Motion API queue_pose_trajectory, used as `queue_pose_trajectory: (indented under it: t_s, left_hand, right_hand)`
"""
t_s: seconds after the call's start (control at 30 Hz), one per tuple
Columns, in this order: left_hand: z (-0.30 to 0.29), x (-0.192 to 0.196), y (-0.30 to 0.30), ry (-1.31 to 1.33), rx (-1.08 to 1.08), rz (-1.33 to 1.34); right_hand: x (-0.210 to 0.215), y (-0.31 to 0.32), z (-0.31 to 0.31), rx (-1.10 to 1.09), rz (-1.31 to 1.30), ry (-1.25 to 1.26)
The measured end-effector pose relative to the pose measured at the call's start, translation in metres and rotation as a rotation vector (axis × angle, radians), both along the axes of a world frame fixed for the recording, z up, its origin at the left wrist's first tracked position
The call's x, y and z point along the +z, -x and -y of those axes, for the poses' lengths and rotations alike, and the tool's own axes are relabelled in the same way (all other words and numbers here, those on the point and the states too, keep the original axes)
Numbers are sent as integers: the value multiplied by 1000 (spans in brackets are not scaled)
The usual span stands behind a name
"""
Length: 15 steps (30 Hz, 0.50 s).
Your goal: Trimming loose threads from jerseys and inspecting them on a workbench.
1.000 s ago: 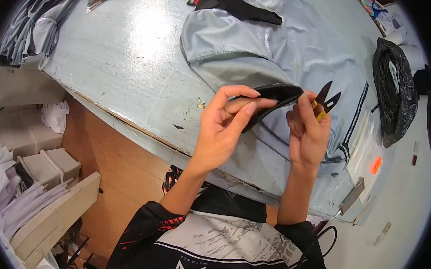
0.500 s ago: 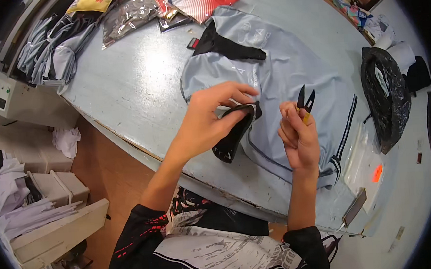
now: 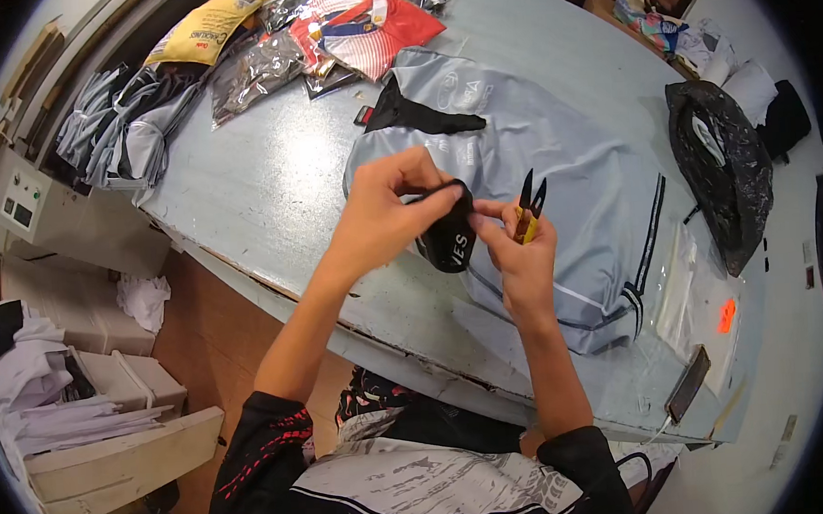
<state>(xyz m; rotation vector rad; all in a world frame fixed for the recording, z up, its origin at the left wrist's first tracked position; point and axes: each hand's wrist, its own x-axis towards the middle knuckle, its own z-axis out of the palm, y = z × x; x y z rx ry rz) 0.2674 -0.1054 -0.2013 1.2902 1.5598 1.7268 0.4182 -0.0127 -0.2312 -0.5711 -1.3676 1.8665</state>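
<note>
Cloth (image 3: 446,241), black w/ white print, held up over table (image 3: 267,205) by near edge. L hand (image 3: 390,206) pinched on cloth top, thumb vs fingers. R hand (image 3: 523,267) clamped on yellow-handled snips (image 3: 526,220), blades up & slightly apart; fingertips at cloth's R side. Grey shirt (image 3: 563,191) spread beneath & beyond, mid-table. Bagged clothes (image 3: 351,36) twd far edge, folded stack (image 3: 126,138) at L edge. Black bag (image 3: 728,195) nr R edge.

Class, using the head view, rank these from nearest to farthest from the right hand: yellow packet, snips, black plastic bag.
1. Snips, held in the right hand.
2. Black plastic bag, off to its right.
3. Yellow packet, up at far left.
</note>
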Motion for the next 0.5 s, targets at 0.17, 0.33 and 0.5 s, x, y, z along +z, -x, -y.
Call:
queue_pose_trajectory:
  t_s: [0.17,0.33,0.5]
  left_hand:
    - [3,31,4,182,-233,247]
    - [-17,22,7,141,-384,417]
    - [-50,-6,16,88,-420,667]
  right_hand:
    - [10,-21,-27,40,-62,134]
    - [13,-21,-43,18,-43,73]
    - [-7,-11,-70,-66,-13,-191]
